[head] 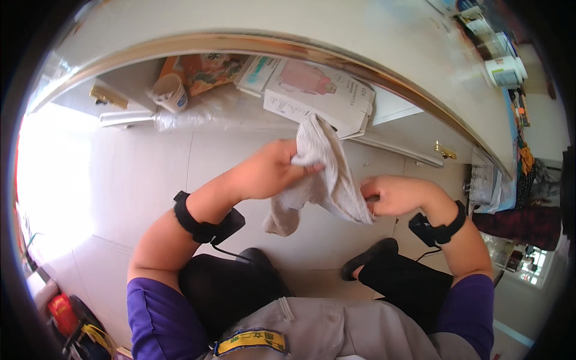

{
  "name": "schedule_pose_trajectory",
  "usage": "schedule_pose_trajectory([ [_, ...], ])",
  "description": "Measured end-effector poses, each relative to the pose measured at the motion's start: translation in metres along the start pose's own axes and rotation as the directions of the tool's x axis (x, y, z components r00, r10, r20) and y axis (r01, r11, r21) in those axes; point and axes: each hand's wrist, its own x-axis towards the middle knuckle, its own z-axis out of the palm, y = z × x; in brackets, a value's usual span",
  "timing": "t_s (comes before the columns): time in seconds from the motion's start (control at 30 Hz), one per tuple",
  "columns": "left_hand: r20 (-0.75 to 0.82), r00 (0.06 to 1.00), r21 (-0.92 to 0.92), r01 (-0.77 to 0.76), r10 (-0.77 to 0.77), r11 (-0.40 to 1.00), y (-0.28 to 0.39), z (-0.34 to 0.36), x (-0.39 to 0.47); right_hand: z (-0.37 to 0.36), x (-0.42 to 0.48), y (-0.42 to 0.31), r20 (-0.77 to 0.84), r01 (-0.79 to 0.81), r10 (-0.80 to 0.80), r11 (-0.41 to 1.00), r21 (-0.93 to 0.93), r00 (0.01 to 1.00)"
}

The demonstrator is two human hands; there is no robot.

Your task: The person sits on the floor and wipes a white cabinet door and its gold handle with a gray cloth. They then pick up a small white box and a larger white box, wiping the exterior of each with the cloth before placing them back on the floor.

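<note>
A pale, crumpled cloth (321, 175) hangs in the air above the tiled floor, between my two hands. My left hand (276, 168) grips its left side, thumb across the front of the fabric. At the cloth's lower right corner, my right hand (389, 195) has its fingers curled around the edge. Just beyond the cloth, a white box with a pink bottle pictured on it (319, 92) lies on the low cabinet shelf.
A paper cup (171, 92), an orange packet (211, 72), clear plastic wrap (193, 117) and a smaller box (257, 74) sit in the open cabinet. Its countertop edge (252, 40) curves above. A white jar (505, 72) stands at upper right.
</note>
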Motion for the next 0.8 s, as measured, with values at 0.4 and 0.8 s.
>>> schedule_pose_trajectory([
  [0.4, -0.297, 0.865, -0.669, 0.114, -0.405, 0.735, 0.014, -0.037, -0.038, 0.053, 0.120, -0.004, -0.394, 0.410, -0.357, -0.034, 0.912, 0.847],
  [0.8, -0.199, 0.886, -0.424, 0.307, -0.418, 0.852, -0.013, -0.073, -0.080, 0.061, 0.105, 0.031, -0.443, 0.331, -0.447, -0.308, 0.892, 0.777],
])
